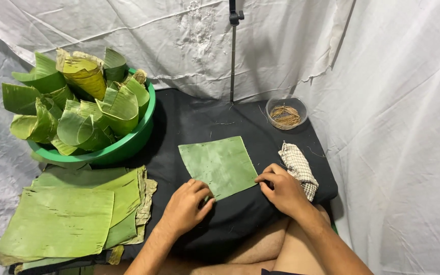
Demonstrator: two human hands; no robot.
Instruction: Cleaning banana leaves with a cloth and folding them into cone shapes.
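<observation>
A square piece of green banana leaf (220, 164) lies flat on a black cloth (199, 119) in front of me. My left hand (187, 206) rests at the leaf's near left corner, fingertips pinching its edge. My right hand (281, 188) pinches the leaf's near right corner between thumb and fingers. Both forearms reach in from the bottom of the view.
A green basin (128, 145) of folded leaf cones stands at the left. A stack of flat cut leaves (72, 214) lies below it. A clear bowl of thin sticks (286, 113) sits at the back right, a checked cloth (299, 168) beside my right hand, and a thin stand pole (232, 56) behind.
</observation>
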